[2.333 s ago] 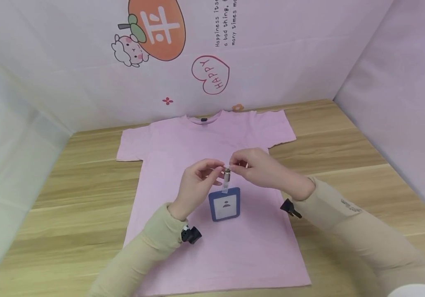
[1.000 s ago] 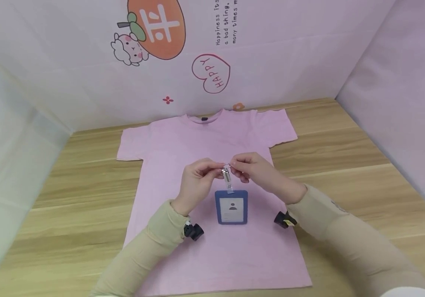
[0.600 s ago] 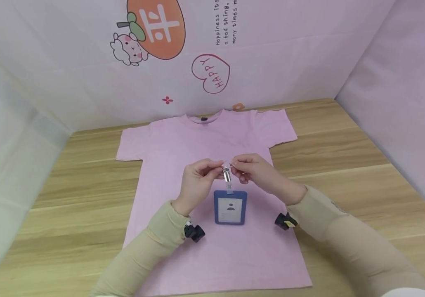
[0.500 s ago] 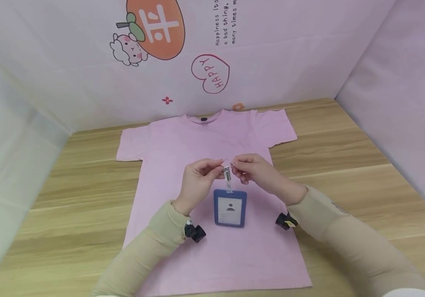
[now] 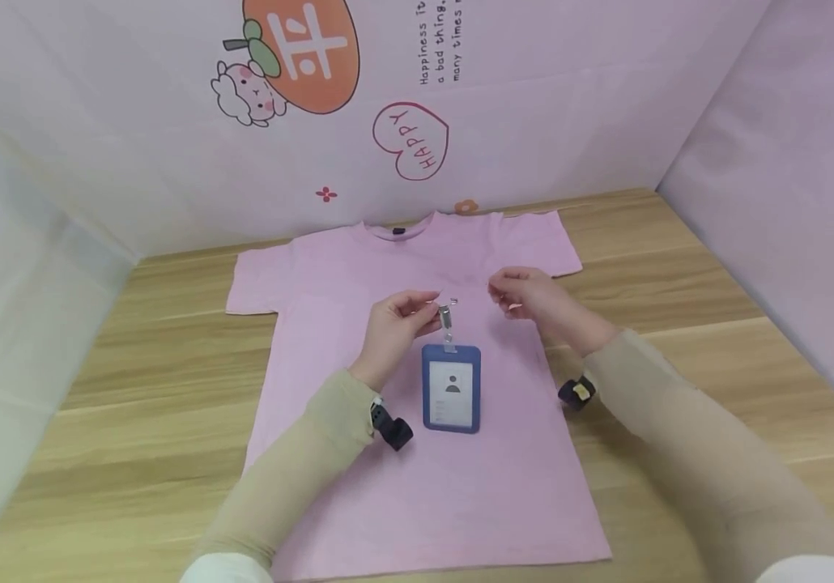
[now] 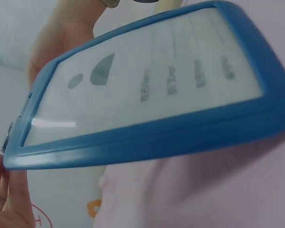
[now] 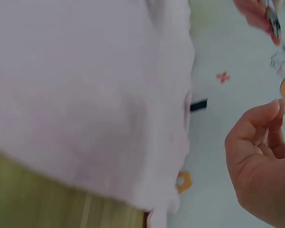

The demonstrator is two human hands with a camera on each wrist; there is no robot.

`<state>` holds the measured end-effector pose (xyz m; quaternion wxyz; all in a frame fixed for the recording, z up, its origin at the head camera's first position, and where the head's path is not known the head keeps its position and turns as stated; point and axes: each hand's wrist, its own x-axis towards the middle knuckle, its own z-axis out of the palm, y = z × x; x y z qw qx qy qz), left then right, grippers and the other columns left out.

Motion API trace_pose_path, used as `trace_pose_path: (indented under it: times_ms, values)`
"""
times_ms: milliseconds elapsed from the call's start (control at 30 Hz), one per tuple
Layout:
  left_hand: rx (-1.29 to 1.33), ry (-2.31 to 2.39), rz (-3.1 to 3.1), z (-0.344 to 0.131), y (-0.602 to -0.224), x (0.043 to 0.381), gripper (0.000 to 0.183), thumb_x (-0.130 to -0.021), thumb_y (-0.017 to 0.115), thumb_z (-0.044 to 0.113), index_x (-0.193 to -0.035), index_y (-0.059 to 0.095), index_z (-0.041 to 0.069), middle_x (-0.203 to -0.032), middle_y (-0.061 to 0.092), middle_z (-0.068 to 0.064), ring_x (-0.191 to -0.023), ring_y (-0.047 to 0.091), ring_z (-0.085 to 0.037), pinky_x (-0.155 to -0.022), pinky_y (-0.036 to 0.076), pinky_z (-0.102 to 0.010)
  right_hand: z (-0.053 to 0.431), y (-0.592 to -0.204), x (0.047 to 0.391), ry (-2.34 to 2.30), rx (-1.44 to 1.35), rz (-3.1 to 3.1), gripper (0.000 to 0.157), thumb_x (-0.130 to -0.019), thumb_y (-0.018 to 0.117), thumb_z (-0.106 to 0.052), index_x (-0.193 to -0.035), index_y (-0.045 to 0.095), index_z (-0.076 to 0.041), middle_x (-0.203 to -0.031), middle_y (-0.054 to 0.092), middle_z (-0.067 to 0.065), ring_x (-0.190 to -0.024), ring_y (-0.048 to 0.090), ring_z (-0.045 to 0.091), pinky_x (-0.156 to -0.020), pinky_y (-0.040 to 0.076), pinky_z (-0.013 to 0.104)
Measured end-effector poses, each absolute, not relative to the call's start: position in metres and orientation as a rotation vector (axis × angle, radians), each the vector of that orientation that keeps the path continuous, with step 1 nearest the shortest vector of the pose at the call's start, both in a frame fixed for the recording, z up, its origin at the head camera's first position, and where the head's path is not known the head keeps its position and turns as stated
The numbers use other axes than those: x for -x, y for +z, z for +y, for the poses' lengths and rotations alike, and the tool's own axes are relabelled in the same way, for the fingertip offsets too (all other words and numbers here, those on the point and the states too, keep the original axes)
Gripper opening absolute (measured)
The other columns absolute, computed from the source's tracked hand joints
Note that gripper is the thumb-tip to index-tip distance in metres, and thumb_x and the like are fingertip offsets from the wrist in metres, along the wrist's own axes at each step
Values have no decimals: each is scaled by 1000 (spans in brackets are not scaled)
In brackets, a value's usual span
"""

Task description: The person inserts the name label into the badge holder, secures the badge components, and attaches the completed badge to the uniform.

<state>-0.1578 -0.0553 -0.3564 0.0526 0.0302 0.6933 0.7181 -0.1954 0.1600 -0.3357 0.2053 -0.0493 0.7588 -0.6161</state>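
My left hand point(image 5: 398, 325) pinches the metal clip point(image 5: 446, 317) of a blue-framed badge holder point(image 5: 451, 389). Below the clip, the holder hangs upright by a clear strap over the pink T-shirt point(image 5: 359, 453), its card with a person symbol facing me. A small shiny metal end point(image 5: 454, 301) juts out to the right of the clip. The blue frame point(image 6: 147, 153) fills much of the left wrist view and hides most of the left hand there. Apart from the badge, to its right, is my right hand point(image 5: 537, 300); its fingers point(image 7: 249, 121) are loosely bent with nothing visible between them.
The T-shirt lies spread flat on a wood-grain table point(image 5: 133, 389), collar at the far side. Behind it rises a white printed backdrop point(image 5: 548, 105); pale sheets point(image 5: 16, 267) enclose the sides. A black wrist camera point(image 5: 392, 427) sits on the left cuff, another point(image 5: 577, 393) on the right.
My right hand has let go of the metal piece at the clip and moved up and right. The left hand has risen slightly with the badge, which now hangs higher.
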Motion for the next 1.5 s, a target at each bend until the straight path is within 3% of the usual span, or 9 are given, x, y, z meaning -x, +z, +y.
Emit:
trace_pose_path:
  times_ms: [100, 267, 433, 600, 833, 1067, 1300, 1500]
  values:
    - [-33, 2162, 2052, -55, -360, 167, 28, -92, 57, 1, -118, 60, -8, -104, 65, -18, -77, 66, -7, -81, 56, -26, 166, -340, 213, -1701, 60, 2155, 19, -100, 43, -17, -99, 54, -1, -84, 50, -2, -79, 50, 10, -68, 47, 17]
    - [39, 2103, 2006, -53, -364, 180, 28, -93, 56, 3, -120, 59, -6, -108, 65, -20, -78, 66, -9, -82, 56, -27, 163, -352, 236, -1607, -10, 2220, 36, -100, 42, -18, -125, 45, 8, -108, 51, 10, -98, 49, 18, -82, 46, 21]
    - [68, 2018, 2005, -48, -368, 191, 28, -92, 57, 3, -119, 61, -4, -112, 65, -20, -83, 66, -12, -83, 56, -28, 158, -364, 250, -1475, -20, 2324, 40, -100, 43, -17, -132, 44, 6, -126, 50, 20, -106, 49, 22, -93, 45, 30]
    - [101, 1968, 2020, -43, -372, 202, 28, -90, 57, 0, -117, 62, -4, -113, 65, -21, -84, 65, -13, -83, 56, -29, 154, -369, 257, -1277, 19, 2442, 41, -99, 45, -21, -134, 45, 1, -136, 48, 19, -112, 49, 26, -99, 43, 37]
    - [122, 1864, 2120, -41, -380, 220, 26, -90, 58, 3, -115, 64, -3, -109, 68, -20, -80, 66, -11, -81, 56, -25, 146, -369, 266, -1037, 192, 2543, 38, -96, 50, -16, -127, 50, 5, -124, 54, 22, -103, 52, 27, -91, 45, 34]
    - [138, 1814, 2084, -38, -383, 237, 25, -91, 57, 2, -114, 65, -1, -107, 68, -19, -73, 65, -9, -78, 56, -24, 144, -372, 271, -826, 245, 2642, 33, -92, 53, -12, -117, 54, 7, -118, 56, 24, -104, 51, 32, -94, 44, 41]
    - [181, 1724, 2051, -29, -382, 248, 26, -90, 57, 1, -115, 64, -1, -109, 67, -19, -68, 64, -9, -73, 57, -23, 143, -373, 274, -746, 207, 2692, 16, -91, 54, -10, -97, 58, 3, -94, 58, 15, -91, 52, 28, -79, 44, 35]
    - [242, 1694, 2071, -21, -384, 253, 23, -90, 59, 3, -111, 67, 1, -99, 69, -16, -70, 63, -11, -69, 57, -22, 143, -372, 275, -756, 197, 2700, 12, -89, 54, -11, -90, 58, 0, -82, 55, 9, -84, 51, 25, -72, 41, 30]
